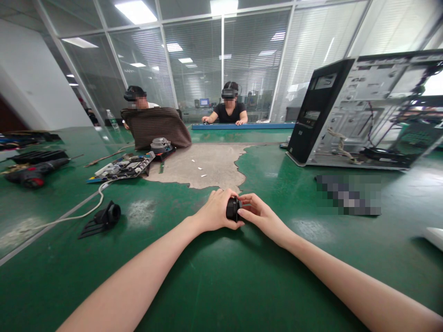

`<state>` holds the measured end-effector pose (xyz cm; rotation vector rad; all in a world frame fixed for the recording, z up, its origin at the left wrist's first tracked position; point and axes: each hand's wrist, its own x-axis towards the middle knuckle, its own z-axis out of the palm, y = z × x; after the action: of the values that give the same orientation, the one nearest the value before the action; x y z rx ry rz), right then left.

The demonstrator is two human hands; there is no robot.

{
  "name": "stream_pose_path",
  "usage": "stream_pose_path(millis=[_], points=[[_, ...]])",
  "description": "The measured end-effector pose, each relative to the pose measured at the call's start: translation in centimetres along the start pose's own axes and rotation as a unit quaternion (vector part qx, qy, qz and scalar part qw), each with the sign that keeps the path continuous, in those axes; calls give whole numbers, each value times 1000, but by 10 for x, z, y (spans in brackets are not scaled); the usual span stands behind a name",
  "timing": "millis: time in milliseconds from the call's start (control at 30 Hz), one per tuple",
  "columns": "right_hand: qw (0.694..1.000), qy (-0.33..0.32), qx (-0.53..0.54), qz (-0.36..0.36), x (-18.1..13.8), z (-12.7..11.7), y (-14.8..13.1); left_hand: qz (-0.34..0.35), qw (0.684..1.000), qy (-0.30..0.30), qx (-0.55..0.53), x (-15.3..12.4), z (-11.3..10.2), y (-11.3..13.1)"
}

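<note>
A small black rounded part [232, 210] is held between both hands, just above the green table in front of me; its exact kind is hard to make out. My left hand [218, 211] wraps around its left side, thumb below and fingers over the top. From the right, the fingertips of my right hand [258, 212] pinch its edge. Left of the hands, a black plastic bracket with a round duct [104, 219] lies on the table.
An opened computer case [321, 115] stands at the right. Leftward lie a circuit board [122, 167], a white cable [74, 214], a power drill [36, 173] and a metal cooler [161, 145] by a brown cloth-covered object [155, 127]. Two people [230, 110] sit across the table.
</note>
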<state>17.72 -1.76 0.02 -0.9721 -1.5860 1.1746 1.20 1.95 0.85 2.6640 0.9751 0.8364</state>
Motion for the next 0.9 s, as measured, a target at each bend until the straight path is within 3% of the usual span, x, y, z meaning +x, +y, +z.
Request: stream_pose_path(millis=[200,567,900], points=[[998,-23,52,16,-4,2,-9,-10,1000,-6,5,0,0,0],[1000,-2,4,2,-3,2,-2,1,1000,-1,6,0,0,0],[999,-16,35,-14,-3,3,-1,-9,1000,-9,3,0,0,0]])
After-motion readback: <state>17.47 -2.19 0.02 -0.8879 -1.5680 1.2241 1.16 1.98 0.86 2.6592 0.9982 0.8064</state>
